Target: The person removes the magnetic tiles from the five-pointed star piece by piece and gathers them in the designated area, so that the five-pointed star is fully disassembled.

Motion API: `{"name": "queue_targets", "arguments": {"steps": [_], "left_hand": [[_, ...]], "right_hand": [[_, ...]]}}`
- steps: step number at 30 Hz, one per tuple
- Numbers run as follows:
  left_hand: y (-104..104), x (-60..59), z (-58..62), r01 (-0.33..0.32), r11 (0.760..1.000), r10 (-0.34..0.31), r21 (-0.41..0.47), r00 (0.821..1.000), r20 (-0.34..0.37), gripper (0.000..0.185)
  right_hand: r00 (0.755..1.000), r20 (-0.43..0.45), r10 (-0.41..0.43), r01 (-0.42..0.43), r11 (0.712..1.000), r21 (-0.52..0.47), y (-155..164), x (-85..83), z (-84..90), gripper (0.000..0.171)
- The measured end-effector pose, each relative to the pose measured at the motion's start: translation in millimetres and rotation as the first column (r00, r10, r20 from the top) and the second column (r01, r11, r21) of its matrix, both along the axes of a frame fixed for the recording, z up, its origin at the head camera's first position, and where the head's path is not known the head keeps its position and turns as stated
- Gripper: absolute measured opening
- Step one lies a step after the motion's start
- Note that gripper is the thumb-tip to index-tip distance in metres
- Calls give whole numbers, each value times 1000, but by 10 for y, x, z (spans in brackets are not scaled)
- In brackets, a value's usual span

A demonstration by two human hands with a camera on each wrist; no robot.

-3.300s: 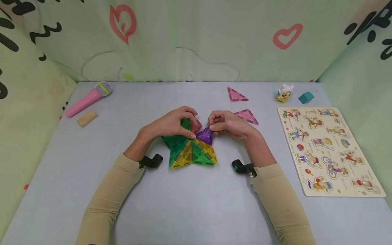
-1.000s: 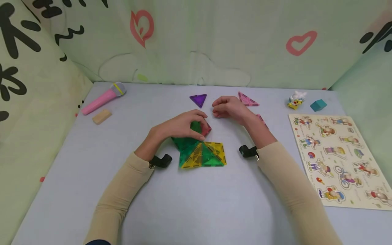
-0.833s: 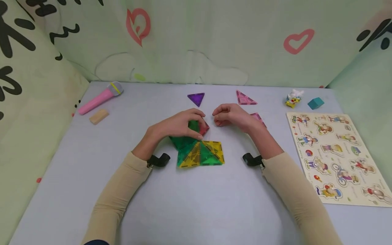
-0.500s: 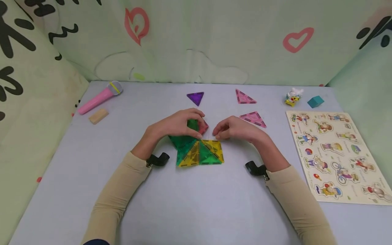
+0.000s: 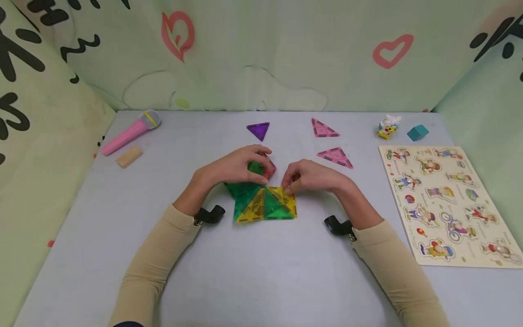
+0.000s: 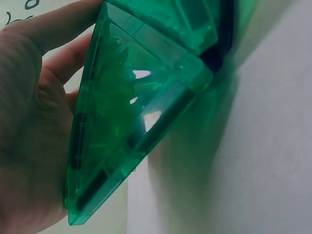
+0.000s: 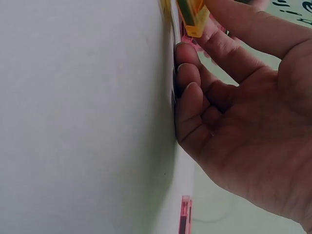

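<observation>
Head view, table: a grey table (image 5: 261, 272) carries everything, with printed green cloth walls on three sides.
Head view, tiles: a flat cluster of green and yellow triangle tiles (image 5: 263, 204) lies at the middle of the table; a raised green tile (image 5: 241, 186) and a red tile (image 5: 269, 168) join it on its far side.
Head view, left hand: the left hand (image 5: 233, 168) curls over the raised green tile and the red one, gripping them.
Head view, right hand: the right hand (image 5: 310, 177) pinches the far right corner of the yellow tile (image 5: 286, 196) between thumb and fingertips.
Head view, loose pieces: a purple triangle (image 5: 258, 131) sits toward the far edge, two pink triangles (image 5: 324, 129) (the second at (image 5: 336, 157)) right of it.
Head view, far left corner: a pink toy microphone (image 5: 127, 132) and a wooden block (image 5: 129, 157).
Head view, right edge: a wooden picture puzzle board (image 5: 445, 200), with a small toy figure (image 5: 387, 126) and a teal block (image 5: 417, 132) at the far right corner.
Left wrist view: fingers and palm wrap the tilted green tile (image 6: 131, 126), its lower edge against the table.
Right wrist view: curled fingers (image 7: 190, 97) rest on the table, and the thumb and forefinger clamp a yellow tile corner (image 7: 192, 17).
</observation>
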State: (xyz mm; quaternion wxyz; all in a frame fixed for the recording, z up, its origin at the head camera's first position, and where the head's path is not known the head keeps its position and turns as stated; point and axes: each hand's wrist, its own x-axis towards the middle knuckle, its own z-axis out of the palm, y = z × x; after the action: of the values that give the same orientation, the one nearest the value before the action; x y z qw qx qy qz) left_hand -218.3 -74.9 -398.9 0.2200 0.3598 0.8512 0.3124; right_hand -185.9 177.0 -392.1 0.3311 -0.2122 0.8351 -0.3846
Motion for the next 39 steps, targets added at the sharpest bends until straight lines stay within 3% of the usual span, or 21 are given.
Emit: {"name": "queue_targets", "arguments": {"steps": [5,8,11,14,19,25,33,39], "left_hand": [[8,22,31,54,998,-53,11,994,-98,24],[41,84,100,87,996,-89,-21,982,-166,20],[91,169,176,100,992,-113,-78,976,-185,17],[137,251,221,94,985,-121,-146,974,-192,15],[167,331,239,70,968,-134,-242,956,-260,11],[176,350,235,61,964,-145,-261,938,-314,7],[183,340,196,57,958,-155,-280,928,-340,11],[191,327,168,88,965,-154,-247,952,-263,9]], "right_hand": [[999,32,5,-5,1000,-21,9,-11,-6,11],[999,46,9,-8,999,-34,15,-15,-8,12],[998,55,14,-12,999,-46,20,-25,-10,11],[998,60,16,-13,998,-55,28,-34,-14,11],[998,64,21,-17,998,-68,41,-45,-31,11],[997,66,27,-21,996,-85,52,-59,-57,11],[997,78,27,-19,996,-92,54,-54,-39,9],[997,75,33,-26,995,-94,64,-66,-64,9]]}}
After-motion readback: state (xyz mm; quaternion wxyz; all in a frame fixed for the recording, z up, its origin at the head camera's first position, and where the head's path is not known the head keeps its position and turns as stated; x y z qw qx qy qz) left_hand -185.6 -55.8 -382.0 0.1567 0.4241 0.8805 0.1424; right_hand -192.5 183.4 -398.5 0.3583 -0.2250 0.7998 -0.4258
